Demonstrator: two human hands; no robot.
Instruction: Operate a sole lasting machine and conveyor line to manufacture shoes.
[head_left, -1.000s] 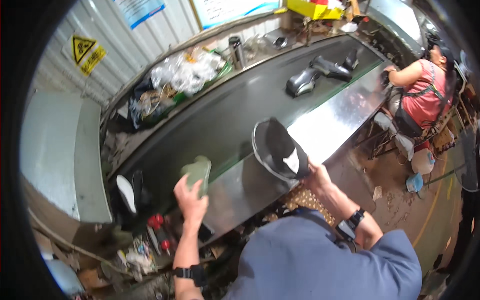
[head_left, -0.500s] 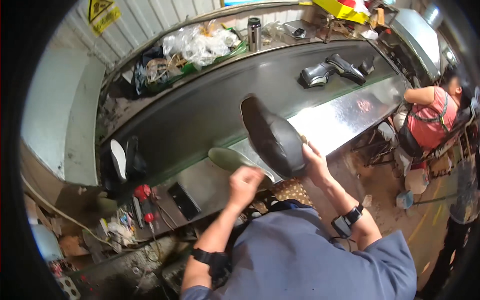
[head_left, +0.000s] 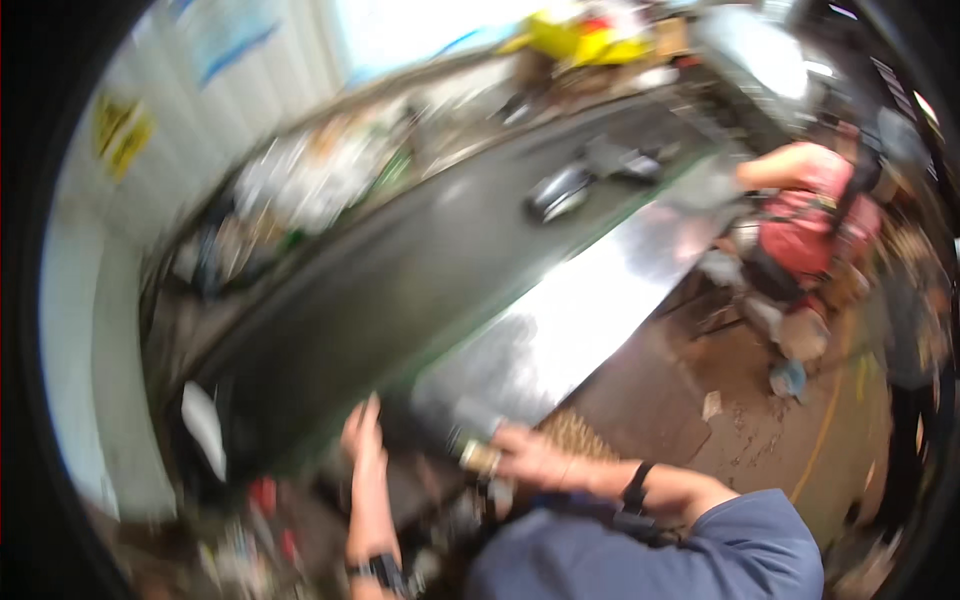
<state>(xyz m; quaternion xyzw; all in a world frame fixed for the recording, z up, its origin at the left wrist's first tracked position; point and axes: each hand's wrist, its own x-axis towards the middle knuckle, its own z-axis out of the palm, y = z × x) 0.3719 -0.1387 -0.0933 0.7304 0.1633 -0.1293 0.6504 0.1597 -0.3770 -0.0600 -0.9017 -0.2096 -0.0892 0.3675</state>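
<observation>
Motion blur smears the scene. At the near edge of the bench, my left hand (head_left: pixel 363 430) points upward beside the dark belt (head_left: pixel 430 260); I cannot tell whether it grips anything. My right hand (head_left: pixel 535 458) reaches in from the right with its fingers closed around a small pale yellow-beige part (head_left: pixel 478 457). A dark, blurred shape (head_left: pixel 418 412) lies between my hands; I cannot make out whether it is the shoe or whether it joins the pale part. The shiny metal bench strip (head_left: pixel 560 335) stretches away beyond my right hand.
Dark shoes (head_left: pixel 560 190) rest on the belt's far part. A white sole (head_left: pixel 203 430) is at far left, with a red tool (head_left: pixel 263 495) near it. Plastic bags (head_left: pixel 310 180) line the back ledge. A person in pink (head_left: pixel 810 215) sits at right.
The view has swung, shifting the scene. My right hand has come down and inward; my left hand has moved left. The black shoe and green sole are no longer clearly visible.
</observation>
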